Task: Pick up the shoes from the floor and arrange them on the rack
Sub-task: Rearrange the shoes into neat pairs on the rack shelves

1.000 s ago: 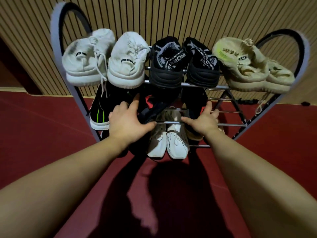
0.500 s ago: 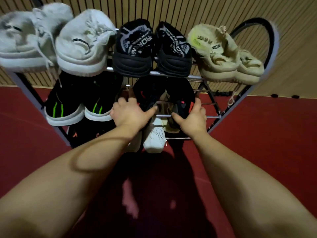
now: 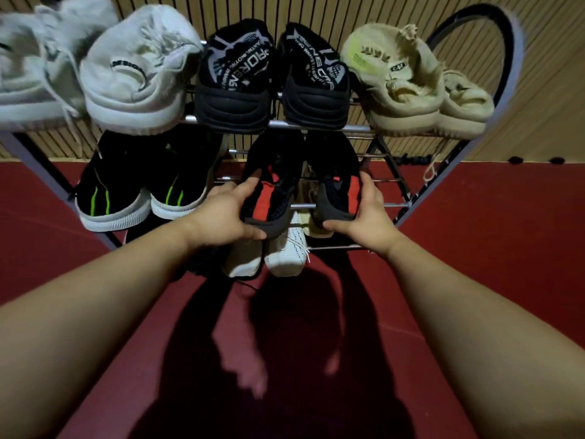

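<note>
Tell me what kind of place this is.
Probably an indoor entryway or hallway, a guess: a metal shoe rack full of sneakers stands before a slatted wood wall on a red floor; the left hand and right hand each grip a black-and-red shoe.

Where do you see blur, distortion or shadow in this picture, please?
Head view: the white lace-up sneaker at upper left is motion-blurred; the wide lens splays the tan slatted wall; the person's shadow darkens the red floor; the black mesh shoes with red panels look dim.
</note>
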The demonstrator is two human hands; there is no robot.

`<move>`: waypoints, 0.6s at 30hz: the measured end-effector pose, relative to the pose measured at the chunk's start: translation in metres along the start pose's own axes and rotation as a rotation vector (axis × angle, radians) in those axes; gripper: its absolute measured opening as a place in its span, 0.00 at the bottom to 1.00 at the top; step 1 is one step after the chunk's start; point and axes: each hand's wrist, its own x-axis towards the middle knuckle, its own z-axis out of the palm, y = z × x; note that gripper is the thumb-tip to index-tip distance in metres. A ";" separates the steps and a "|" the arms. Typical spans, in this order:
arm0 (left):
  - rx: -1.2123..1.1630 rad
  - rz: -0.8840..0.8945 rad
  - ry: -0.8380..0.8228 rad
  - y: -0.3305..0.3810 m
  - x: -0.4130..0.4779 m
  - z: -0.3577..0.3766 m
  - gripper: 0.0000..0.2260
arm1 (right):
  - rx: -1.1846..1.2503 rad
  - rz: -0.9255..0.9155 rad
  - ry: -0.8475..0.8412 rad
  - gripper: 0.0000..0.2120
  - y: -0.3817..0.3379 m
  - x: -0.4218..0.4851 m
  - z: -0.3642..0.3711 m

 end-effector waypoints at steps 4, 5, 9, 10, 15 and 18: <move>-0.050 0.082 0.127 0.006 -0.001 0.014 0.42 | 0.008 -0.035 0.041 0.52 0.001 -0.002 0.002; -0.037 0.086 0.145 0.011 0.001 0.019 0.42 | 0.015 -0.040 0.058 0.51 -0.001 -0.002 0.001; 0.026 0.070 0.181 0.031 0.018 0.036 0.42 | 0.039 -0.026 0.080 0.46 -0.006 0.004 0.000; 0.029 0.067 0.187 0.034 0.024 0.039 0.42 | 0.029 -0.026 0.088 0.43 -0.006 0.007 -0.002; 0.043 0.027 0.173 0.044 0.046 0.047 0.43 | -0.048 0.010 0.048 0.35 0.002 0.021 -0.013; 0.017 0.034 0.157 0.044 0.049 0.048 0.42 | -0.054 0.010 0.042 0.39 0.010 0.022 -0.008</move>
